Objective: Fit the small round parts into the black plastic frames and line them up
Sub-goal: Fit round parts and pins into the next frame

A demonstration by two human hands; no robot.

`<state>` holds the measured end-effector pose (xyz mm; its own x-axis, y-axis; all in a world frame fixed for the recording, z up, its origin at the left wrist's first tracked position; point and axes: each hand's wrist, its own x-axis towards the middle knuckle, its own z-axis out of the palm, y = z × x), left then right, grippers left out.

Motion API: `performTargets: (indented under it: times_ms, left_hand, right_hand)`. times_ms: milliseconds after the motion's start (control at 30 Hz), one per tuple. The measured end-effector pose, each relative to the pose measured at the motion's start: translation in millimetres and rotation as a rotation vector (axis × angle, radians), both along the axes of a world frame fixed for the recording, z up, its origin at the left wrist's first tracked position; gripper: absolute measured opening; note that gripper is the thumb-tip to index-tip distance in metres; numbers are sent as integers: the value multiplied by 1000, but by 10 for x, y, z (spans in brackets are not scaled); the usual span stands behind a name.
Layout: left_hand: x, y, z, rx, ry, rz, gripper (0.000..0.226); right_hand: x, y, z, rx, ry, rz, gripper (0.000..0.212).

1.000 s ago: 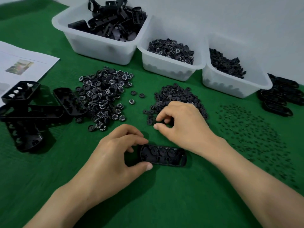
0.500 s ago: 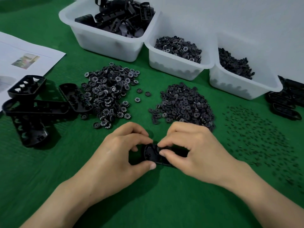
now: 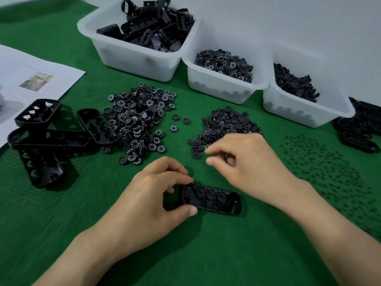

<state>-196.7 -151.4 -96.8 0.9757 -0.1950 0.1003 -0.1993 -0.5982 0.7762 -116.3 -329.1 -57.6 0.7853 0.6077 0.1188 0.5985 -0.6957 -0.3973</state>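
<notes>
Pinching the frame (image 3: 212, 200) at its left end, left hand (image 3: 148, 203) fingers (image 3: 185, 211) pin it flat on the green tabletop (image 3: 206, 254), with several discs (image 3: 208, 194) seated inside. Right hand (image 3: 249, 162), over the frame a moment ago, has lifted toward the plain pile (image 3: 226, 122); its fingers are curled and blurred, contents unclear. Likely fetching the next disc. Bins (image 3: 216, 87) stand beyond.

Glossy black plastic frame (image 3: 212, 198) lies on matt green ribbed cloth (image 3: 206, 254).
</notes>
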Motion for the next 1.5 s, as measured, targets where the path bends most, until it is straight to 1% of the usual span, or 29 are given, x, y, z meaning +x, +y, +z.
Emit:
performTargets:
  times_ms: [67, 167, 300, 433, 500, 567, 667, 733, 867, 933, 1000, 1067, 1167, 1267, 1367, 1500]
  left_hand:
    - [2, -1, 5, 1, 1, 1, 40]
    - [4, -11, 15, -2, -5, 2, 39]
    - [3, -5, 6, -7, -6, 4, 39]
    - [1, 0, -5, -2, -8, -2, 39]
    - [-2, 4, -9, 2, -7, -4, 40]
    - [0, 5, -11, 4, -5, -5, 40]
    - [0, 8, -11, 0, 6, -1, 40]
    - [-3, 7, -11, 2, 9, 3, 41]
    - [-6, 5, -11, 7, 11, 10, 40]
    - [-4, 1, -8, 12, 12, 13, 39]
    - [-6, -3, -2, 12, 12, 14, 40]
    - [-10, -5, 2, 11, 13, 13, 40]
    - [-10, -3, -3, 15, 8, 15, 40]
    - [-4, -3, -5, 21, 3, 14, 39]
    - [-3, -8, -5, 24, -1, 14, 38]
    - [-8, -9, -9, 28, -2, 20, 38]
  right_hand:
    - [75, 92, -76, -8, -45, -85, 17]
    - [80, 221, -173, -56, -56, -117, 20]
    - [63, 236, -174, -44, -69, -120, 11]
    - [23, 92, -111, -10, 36, -78, 12]
    - [-16, 35, -92, -40, 87, -65, 11]
    - [-44, 22, -112, -58, 82, -70, 8]
    - [-47, 9, -158, 21, 68, -98, 5]
    - [-54, -22, -172, 51, 97, -70, 4]
    - [-76, -66, -179, 56, 155, -12, 8]
    - [-75, -77, -175, 55, 143, 6, 4]
    - [-79, -120, -160, 110, 145, 9, 4]
    - [-111, -208, -145, 208, 145, 14, 6]
    - [-226, -316, -150, 276, 97, 83, 7]
    - [-310, -332, -205, 244, -21, 140, 4]
    - [-323, -327, -245, 205, -143, 165, 8]
    - [-328, -312, -278, 140, -226, 209, 9]
